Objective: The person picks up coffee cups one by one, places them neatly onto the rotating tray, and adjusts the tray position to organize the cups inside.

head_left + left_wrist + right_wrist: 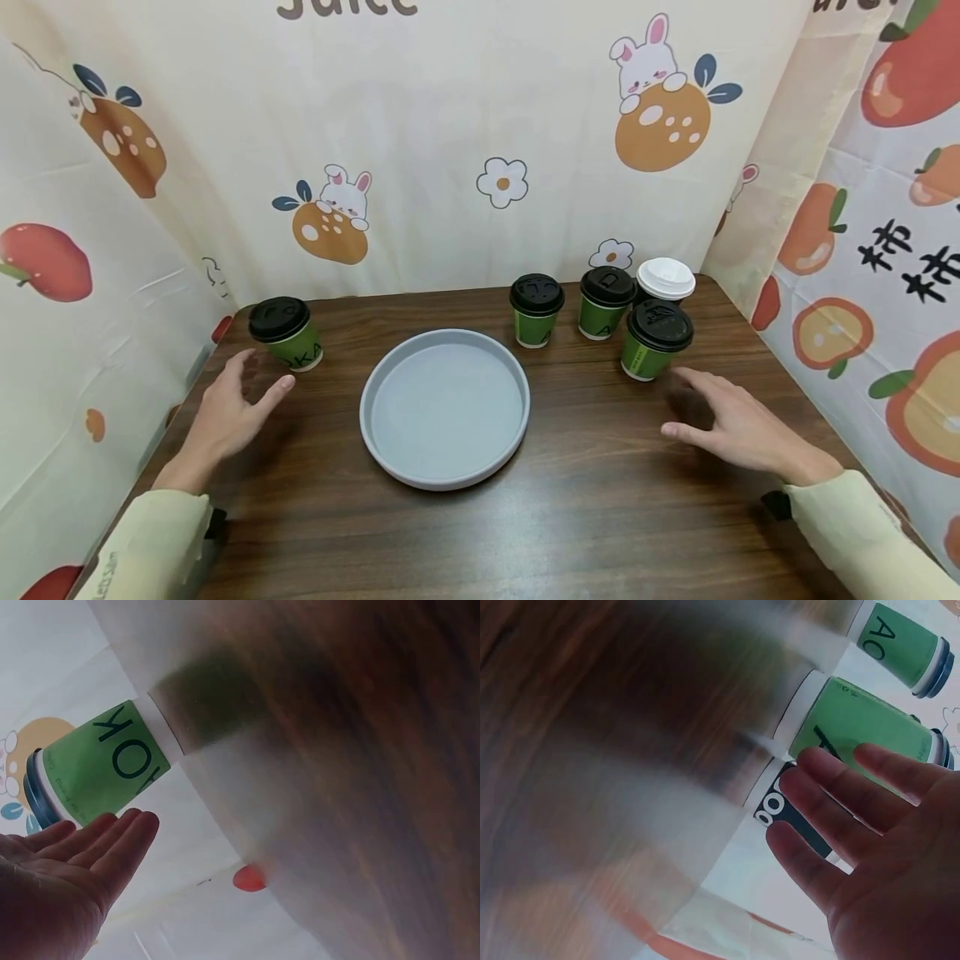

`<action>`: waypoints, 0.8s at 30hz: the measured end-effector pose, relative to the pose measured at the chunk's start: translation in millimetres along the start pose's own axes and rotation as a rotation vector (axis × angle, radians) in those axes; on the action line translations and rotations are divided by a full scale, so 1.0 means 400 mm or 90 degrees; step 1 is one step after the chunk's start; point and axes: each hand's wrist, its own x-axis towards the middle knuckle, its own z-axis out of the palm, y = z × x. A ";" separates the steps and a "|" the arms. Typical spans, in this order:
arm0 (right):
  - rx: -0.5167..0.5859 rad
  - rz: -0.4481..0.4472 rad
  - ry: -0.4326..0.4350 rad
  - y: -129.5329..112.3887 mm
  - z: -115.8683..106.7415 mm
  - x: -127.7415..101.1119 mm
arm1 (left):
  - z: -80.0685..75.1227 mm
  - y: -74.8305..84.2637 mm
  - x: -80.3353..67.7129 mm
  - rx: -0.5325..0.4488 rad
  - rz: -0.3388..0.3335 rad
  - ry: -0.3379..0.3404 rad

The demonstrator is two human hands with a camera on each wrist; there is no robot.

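Note:
My left hand hovers just in front of a green paper cup with a black lid, fingers spread and holding nothing. The left wrist view has that cup upright on the table, its side lettered, beyond my extended fingertips. On the other side my right hand reaches out, relaxed and holding nothing, close to the front green cup of a cluster. In the right wrist view its fingers overlap a green cup and a dark cup with white letters.
A round grey tray lies mid-table between the hands. Behind the right hand stand two more black-lidded green cups and a white-lidded cup. Printed fabric hangs along the table's back edge and both sides.

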 end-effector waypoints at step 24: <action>0.047 -0.067 0.008 -0.063 0.023 0.021 | 0.015 0.001 0.040 -0.088 -0.101 0.070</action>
